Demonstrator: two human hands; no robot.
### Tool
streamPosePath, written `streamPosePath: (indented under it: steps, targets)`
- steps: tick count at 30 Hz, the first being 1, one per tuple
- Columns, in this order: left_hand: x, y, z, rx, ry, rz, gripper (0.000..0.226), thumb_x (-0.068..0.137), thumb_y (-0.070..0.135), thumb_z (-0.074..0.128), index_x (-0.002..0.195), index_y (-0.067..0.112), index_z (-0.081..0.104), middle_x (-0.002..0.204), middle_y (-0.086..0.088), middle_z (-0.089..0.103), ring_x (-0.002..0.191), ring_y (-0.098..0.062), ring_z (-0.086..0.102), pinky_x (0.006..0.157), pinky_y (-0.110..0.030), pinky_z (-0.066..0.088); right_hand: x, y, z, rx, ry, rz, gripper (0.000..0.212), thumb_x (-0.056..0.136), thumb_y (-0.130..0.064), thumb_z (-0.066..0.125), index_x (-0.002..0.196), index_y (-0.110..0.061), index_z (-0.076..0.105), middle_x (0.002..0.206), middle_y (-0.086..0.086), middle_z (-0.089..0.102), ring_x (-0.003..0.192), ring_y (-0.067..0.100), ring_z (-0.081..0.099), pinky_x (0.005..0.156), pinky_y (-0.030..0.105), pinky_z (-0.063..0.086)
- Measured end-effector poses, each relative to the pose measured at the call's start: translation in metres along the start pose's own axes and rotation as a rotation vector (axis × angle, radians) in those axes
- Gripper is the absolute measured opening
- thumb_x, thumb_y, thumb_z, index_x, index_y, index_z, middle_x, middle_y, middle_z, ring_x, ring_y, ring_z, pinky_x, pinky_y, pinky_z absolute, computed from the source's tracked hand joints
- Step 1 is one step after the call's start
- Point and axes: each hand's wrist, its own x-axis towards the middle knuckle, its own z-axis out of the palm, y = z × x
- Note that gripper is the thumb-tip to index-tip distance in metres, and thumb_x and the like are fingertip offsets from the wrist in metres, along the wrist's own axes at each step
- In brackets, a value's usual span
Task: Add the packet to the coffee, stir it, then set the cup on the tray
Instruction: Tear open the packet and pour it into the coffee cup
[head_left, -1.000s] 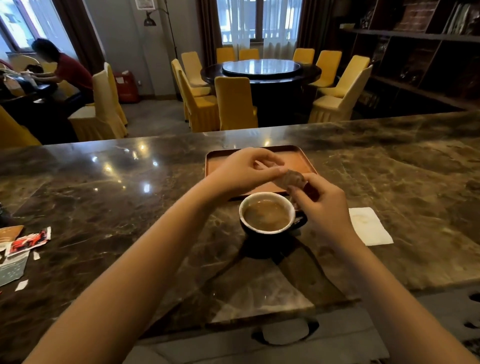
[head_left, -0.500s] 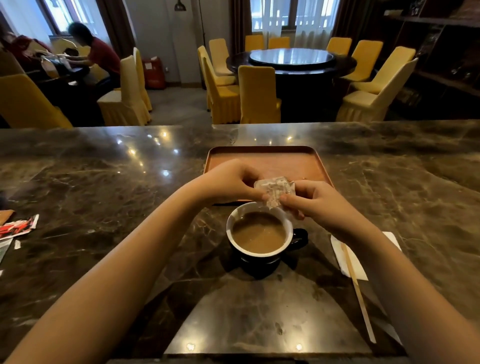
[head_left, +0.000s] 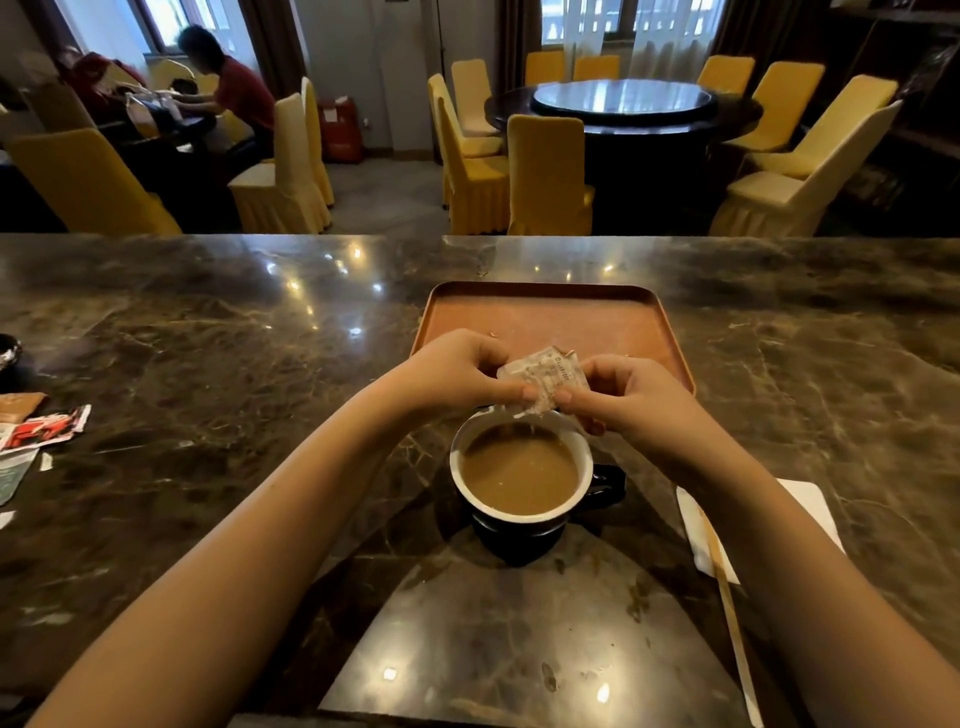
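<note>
A dark cup (head_left: 540, 525) with a white inside holds light brown coffee and stands on the marble counter, handle to the right. Just above its far rim, my left hand (head_left: 457, 371) and my right hand (head_left: 631, 397) both pinch a small clear packet (head_left: 545, 376), tilted with its lower corner over the coffee. Behind the hands lies an orange-brown tray (head_left: 545, 314) with nothing on it. A wooden stir stick (head_left: 730, 618) rests on a white napkin (head_left: 698, 525) to the right of the cup, partly under my right forearm.
Torn wrappers (head_left: 47, 428) and paper scraps lie at the counter's left edge. Beyond the counter stand yellow-covered chairs (head_left: 548, 174), a round dark table (head_left: 623, 106), and a seated person (head_left: 228, 88) at the far left.
The view has tilted down and closer. The packet, held beside the cup before, now sits between both hands over the cup's far rim, tipped toward the coffee.
</note>
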Motion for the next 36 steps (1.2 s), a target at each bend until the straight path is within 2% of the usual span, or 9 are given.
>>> streamPosePath:
  steps: [4, 8, 12, 17, 22, 24, 29, 33, 36]
  targets:
    - [-0.0006, -0.0018, 0.0022, 0.01, 0.003, -0.014, 0.032, 0.078, 0.025, 0.068, 0.089, -0.005, 0.065, 0.093, -0.027, 0.064, 0.074, -0.022, 0.054, 0.073, -0.031, 0.045, 0.0004, 0.002, 0.0005, 0.018, -0.018, 0.015, 0.017, 0.08, -0.018, 0.067, 0.093, -0.007, 0.068, 0.082, 0.012, 0.067, 0.057, 0.006, 0.055, 0.051, 0.013, 0.046]
    - [-0.0029, -0.0016, 0.0017, 0.0, 0.012, -0.009, 0.034, 0.077, 0.025, 0.068, 0.088, -0.007, 0.065, 0.08, -0.019, 0.06, 0.071, -0.022, 0.051, 0.068, -0.03, 0.043, 0.0006, 0.0022, 0.0014, 0.021, -0.018, 0.006, 0.017, 0.08, -0.019, 0.067, 0.092, -0.007, 0.068, 0.08, 0.01, 0.067, 0.059, 0.008, 0.055, 0.051, 0.014, 0.046]
    - [-0.0042, 0.0005, 0.0029, -0.009, 0.009, 0.009, 0.036, 0.077, 0.025, 0.068, 0.087, -0.009, 0.064, 0.078, -0.018, 0.058, 0.069, -0.022, 0.049, 0.065, -0.028, 0.041, 0.0003, 0.0011, 0.0021, -0.002, -0.006, -0.011, 0.015, 0.08, -0.02, 0.066, 0.089, -0.008, 0.068, 0.076, 0.01, 0.065, 0.057, 0.007, 0.054, 0.05, 0.013, 0.046]
    - [-0.0043, 0.0009, 0.0025, 0.022, 0.03, 0.011, 0.03, 0.076, 0.026, 0.069, 0.083, -0.003, 0.066, 0.067, -0.005, 0.055, 0.062, -0.013, 0.048, 0.059, -0.022, 0.04, -0.001, 0.0008, 0.0009, 0.008, -0.026, -0.027, 0.011, 0.08, -0.018, 0.066, 0.088, -0.012, 0.068, 0.074, 0.005, 0.066, 0.057, 0.006, 0.056, 0.051, 0.013, 0.046]
    - [-0.0049, 0.0031, 0.0032, 0.008, 0.04, 0.01, 0.032, 0.076, 0.026, 0.069, 0.086, -0.005, 0.066, 0.069, -0.008, 0.055, 0.063, -0.015, 0.048, 0.06, -0.022, 0.04, 0.0003, 0.0014, 0.0018, -0.001, -0.009, -0.038, 0.015, 0.08, -0.019, 0.066, 0.09, -0.007, 0.068, 0.084, 0.02, 0.067, 0.063, 0.015, 0.055, 0.052, 0.015, 0.046]
    - [-0.0041, 0.0025, 0.0028, 0.012, 0.043, 0.007, 0.03, 0.077, 0.025, 0.068, 0.087, -0.004, 0.067, 0.07, -0.009, 0.057, 0.063, -0.014, 0.048, 0.06, -0.021, 0.04, 0.0001, 0.0012, 0.0017, 0.007, -0.019, -0.039, 0.014, 0.08, -0.018, 0.066, 0.089, -0.008, 0.068, 0.084, 0.021, 0.067, 0.064, 0.016, 0.056, 0.052, 0.014, 0.046]
    - [-0.0032, 0.0021, 0.0032, 0.007, 0.046, 0.008, 0.033, 0.076, 0.026, 0.069, 0.087, -0.005, 0.066, 0.082, -0.025, 0.061, 0.068, -0.02, 0.049, 0.064, -0.028, 0.042, 0.0013, 0.0035, 0.0007, 0.028, -0.017, -0.041, 0.019, 0.079, -0.019, 0.066, 0.089, -0.002, 0.067, 0.076, 0.016, 0.063, 0.057, 0.01, 0.053, 0.049, 0.013, 0.044]
    - [-0.0012, 0.002, 0.0042, 0.021, 0.038, 0.008, 0.033, 0.077, 0.026, 0.068, 0.087, -0.005, 0.066, 0.079, -0.02, 0.06, 0.069, -0.021, 0.05, 0.067, -0.03, 0.043, 0.001, 0.0042, -0.001, 0.037, -0.033, -0.047, 0.016, 0.079, -0.018, 0.066, 0.089, -0.004, 0.068, 0.077, 0.015, 0.064, 0.057, 0.009, 0.053, 0.05, 0.013, 0.044]
    - [0.0004, 0.0019, 0.0049, 0.03, 0.043, 0.003, 0.032, 0.077, 0.026, 0.068, 0.087, -0.005, 0.066, 0.086, -0.027, 0.063, 0.069, -0.02, 0.05, 0.068, -0.03, 0.043, 0.0006, 0.005, -0.0024, 0.045, -0.037, -0.045, 0.016, 0.08, -0.018, 0.066, 0.09, -0.006, 0.068, 0.078, 0.013, 0.065, 0.057, 0.007, 0.053, 0.05, 0.012, 0.044]
